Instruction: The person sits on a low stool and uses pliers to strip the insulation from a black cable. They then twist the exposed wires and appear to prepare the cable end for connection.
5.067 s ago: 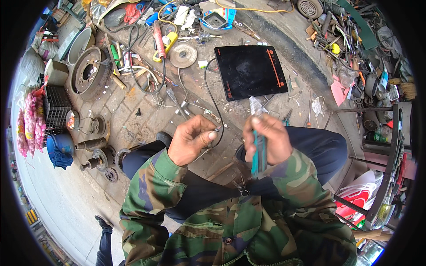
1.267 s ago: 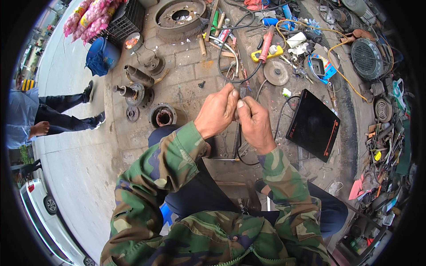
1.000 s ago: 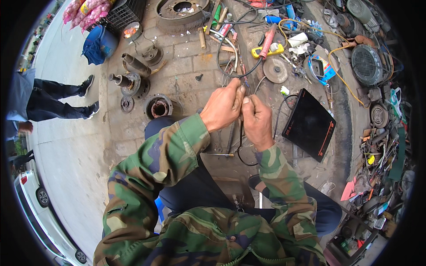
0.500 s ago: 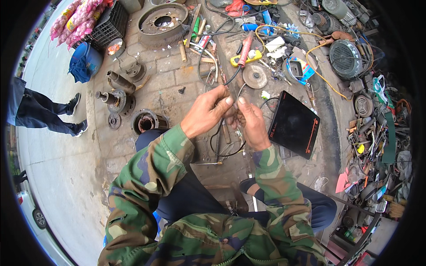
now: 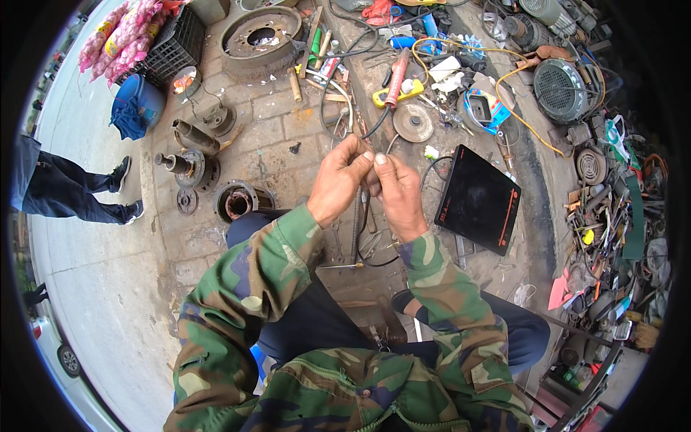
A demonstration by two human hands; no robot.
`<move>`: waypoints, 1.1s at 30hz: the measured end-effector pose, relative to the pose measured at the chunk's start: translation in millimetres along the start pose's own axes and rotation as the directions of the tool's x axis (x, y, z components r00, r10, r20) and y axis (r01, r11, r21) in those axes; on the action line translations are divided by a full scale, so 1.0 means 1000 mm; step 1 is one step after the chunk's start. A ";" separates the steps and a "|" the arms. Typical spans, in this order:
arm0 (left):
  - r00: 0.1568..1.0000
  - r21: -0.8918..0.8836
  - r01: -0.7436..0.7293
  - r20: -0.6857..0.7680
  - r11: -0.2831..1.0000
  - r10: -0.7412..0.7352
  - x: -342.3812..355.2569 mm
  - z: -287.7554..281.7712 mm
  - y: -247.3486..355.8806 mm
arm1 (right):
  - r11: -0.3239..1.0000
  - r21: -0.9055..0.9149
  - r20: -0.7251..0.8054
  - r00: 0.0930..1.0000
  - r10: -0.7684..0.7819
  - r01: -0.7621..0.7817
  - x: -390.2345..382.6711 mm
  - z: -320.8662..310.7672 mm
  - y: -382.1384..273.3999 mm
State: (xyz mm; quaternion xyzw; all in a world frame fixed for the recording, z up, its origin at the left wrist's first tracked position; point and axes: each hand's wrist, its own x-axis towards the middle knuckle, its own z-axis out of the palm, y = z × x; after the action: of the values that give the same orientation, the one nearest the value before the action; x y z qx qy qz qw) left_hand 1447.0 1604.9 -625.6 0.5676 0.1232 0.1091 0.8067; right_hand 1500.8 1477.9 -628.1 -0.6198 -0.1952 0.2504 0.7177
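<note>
My left hand (image 5: pixel 340 180) and my right hand (image 5: pixel 400 193) meet over the ground in front of my knees, thumb tips nearly touching. Both are closed in a pinch. A thin dark cable (image 5: pixel 391 146) comes out by my right fingertips, and more cable hangs beneath the hands. What the left fingers pinch is too small and hidden to make out. Just beyond lies a red-handled tool (image 5: pixel 395 85) with a black cord, beside a round metal disc (image 5: pixel 413 124). A black flat induction cooker (image 5: pixel 479 201) rests to the right of my right hand.
Motor parts stand at left: an open motor housing (image 5: pixel 241 203) and a shaft with flange (image 5: pixel 188 168). Farther off are a wheel rim (image 5: pixel 260 34), a blue bucket (image 5: pixel 138 101) and a black crate (image 5: pixel 173 49). Scrap and tools (image 5: pixel 612 230) heap up at right. A person's legs (image 5: pixel 72 187) are at far left.
My hands have drawn closer together, the left shifting slightly right and the right slightly left. The cable loop below them has narrowed.
</note>
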 end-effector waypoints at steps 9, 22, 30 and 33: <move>0.987 -0.006 0.046 -0.157 0.999 -0.046 0.010 -0.002 -0.016 | 0.925 -0.335 -0.082 0.972 -0.218 0.180 0.009 0.009 0.018; 0.926 -0.083 0.265 -0.256 0.961 -0.278 0.010 -0.015 -0.015 | 0.736 -0.537 0.153 0.906 -0.395 0.412 0.005 0.020 0.013; 0.936 -0.260 0.273 -0.151 0.926 -0.318 0.015 -0.025 0.000 | 0.746 -0.507 0.072 0.883 -0.463 0.432 -0.010 0.018 0.002; 0.955 -0.275 0.236 -0.113 0.932 -0.275 0.014 -0.025 0.005 | 0.819 -0.556 -0.121 0.960 -0.252 0.145 -0.009 -0.009 0.011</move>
State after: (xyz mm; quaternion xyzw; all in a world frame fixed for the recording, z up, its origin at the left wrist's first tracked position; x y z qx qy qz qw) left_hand 1451.9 1633.2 -630.3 0.4267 0.2409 0.0606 0.8696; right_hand 1497.5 1466.0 -639.8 -0.7940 -0.2526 0.0484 0.5508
